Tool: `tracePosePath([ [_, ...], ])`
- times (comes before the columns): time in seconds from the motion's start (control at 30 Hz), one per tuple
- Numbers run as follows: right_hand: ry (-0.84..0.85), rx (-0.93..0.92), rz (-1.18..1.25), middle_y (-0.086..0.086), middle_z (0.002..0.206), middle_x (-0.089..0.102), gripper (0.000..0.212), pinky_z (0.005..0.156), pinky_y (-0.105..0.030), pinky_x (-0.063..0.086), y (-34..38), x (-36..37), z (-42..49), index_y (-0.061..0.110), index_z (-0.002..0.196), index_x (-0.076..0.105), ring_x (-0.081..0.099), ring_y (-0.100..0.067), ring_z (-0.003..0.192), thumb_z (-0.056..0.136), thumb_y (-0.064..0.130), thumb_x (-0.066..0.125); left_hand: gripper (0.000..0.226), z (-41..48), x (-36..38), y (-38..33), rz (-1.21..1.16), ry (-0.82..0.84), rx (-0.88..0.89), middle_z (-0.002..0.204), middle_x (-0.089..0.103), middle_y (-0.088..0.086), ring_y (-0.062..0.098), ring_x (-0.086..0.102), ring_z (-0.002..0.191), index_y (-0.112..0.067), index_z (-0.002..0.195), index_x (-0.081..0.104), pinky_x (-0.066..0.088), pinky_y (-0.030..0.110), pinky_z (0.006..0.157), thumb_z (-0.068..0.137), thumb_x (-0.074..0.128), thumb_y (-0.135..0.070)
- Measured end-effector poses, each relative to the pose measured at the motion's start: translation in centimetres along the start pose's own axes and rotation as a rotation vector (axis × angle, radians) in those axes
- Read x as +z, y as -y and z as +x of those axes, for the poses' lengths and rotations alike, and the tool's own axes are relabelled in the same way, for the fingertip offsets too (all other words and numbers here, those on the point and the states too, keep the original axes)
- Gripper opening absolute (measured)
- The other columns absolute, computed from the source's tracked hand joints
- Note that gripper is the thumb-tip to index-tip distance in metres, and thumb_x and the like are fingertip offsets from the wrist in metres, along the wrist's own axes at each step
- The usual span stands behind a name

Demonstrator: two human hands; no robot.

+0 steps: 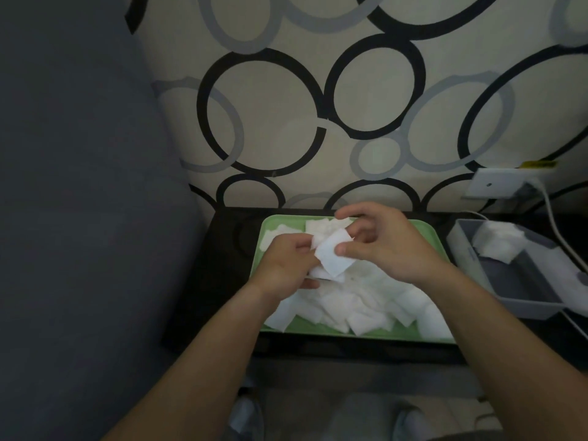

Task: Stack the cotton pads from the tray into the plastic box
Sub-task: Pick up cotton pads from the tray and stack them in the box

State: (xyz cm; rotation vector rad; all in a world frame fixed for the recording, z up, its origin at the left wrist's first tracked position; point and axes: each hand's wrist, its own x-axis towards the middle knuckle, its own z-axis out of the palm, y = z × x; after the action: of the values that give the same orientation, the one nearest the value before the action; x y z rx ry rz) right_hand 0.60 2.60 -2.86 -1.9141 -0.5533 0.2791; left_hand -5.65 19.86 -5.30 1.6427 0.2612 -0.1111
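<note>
Both hands work over the green tray (256, 265), which sits on a dark table (219, 249). The right hand (381, 246) pinches 1 square cotton pad (332, 254) by its near-right edge between thumb and fingers, and the left hand (286, 265) closes on a small bundle of pads (321, 274) just below and behind that pinch, its fingers curled around them. The held pad tilts with 1 corner up, touching the bundle under it. Beneath and toward the person from the grip lies the loose heap of pads (359, 307), overlapping at all angles. To the right of the grip, well apart, the grey plastic box (515, 281) holds a stack of pads (498, 245) at its far end. The pads look very light, soft and floppy, likely to cling together, so a gentle edge pinch and squaring the bundle between both hands seems the safest hold.
</note>
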Motion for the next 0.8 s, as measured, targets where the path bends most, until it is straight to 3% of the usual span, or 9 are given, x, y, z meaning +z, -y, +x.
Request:
tracePosePath([
  [0.13,0.046,0.026,-0.061,-0.003,0.076,0.074,0.047,0.086,-0.043,0.055,0.5,-1.0,-0.4,0.027,0.111,0.066,0.070,-0.027,0.081,0.071,0.012,0.087,0.018,-0.2,0.3,-0.2,0.026,0.013,0.011,0.101,0.076,0.006,0.017,0.071,0.090,-0.015,0.102,0.075,0.058,0.023,0.064,0.099,0.059,-0.023],
  [0.3,0.126,0.066,-0.114,-0.006,0.078,0.075,0.051,0.087,-0.041,0.056,1.0,-1.5,-0.8,0.028,0.109,0.066,0.071,-0.025,0.082,0.067,0.013,0.090,0.018,-0.3,0.2,-0.3,0.039,0.053,0.007,0.093,0.076,-0.005,0.012,0.070,0.091,-0.022,0.104,0.076,0.056,0.022,0.068,0.100,0.059,-0.025],
  [0.5,0.068,0.038,-0.227,0.003,0.074,0.072,0.060,0.076,-0.042,0.058,0.5,-0.9,-0.4,0.036,0.106,0.063,0.068,-0.014,0.070,0.057,0.023,0.096,0.023,-0.5,0.5,-0.5,0.076,0.114,0.001,0.101,0.075,0.006,0.018,0.070,0.093,-0.014,0.105,0.076,0.058,0.026,0.071,0.100,0.054,-0.020],
  [0.67,0.047,0.007,-0.322,0.007,0.073,0.069,0.060,0.065,-0.025,0.050,0.1,-0.8,-0.1,0.035,0.107,0.061,0.065,-0.009,0.064,0.058,0.024,0.095,0.026,-0.5,0.6,-0.8,0.016,0.090,-0.047,0.090,0.072,0.006,0.019,0.069,0.085,-0.010,0.100,0.073,0.057,0.025,0.064,0.100,0.048,-0.016],
  [0.8,-0.034,0.022,-0.342,0.005,0.074,0.068,0.053,0.061,-0.027,0.052,-0.4,-0.7,0.0,0.033,0.104,0.061,0.063,-0.007,0.062,0.062,0.036,0.092,0.016,-0.6,0.4,-0.5,0.114,0.142,0.030,0.101,0.076,0.003,0.014,0.071,0.094,-0.017,0.106,0.073,0.056,0.025,0.075,0.094,0.063,-0.016],
])
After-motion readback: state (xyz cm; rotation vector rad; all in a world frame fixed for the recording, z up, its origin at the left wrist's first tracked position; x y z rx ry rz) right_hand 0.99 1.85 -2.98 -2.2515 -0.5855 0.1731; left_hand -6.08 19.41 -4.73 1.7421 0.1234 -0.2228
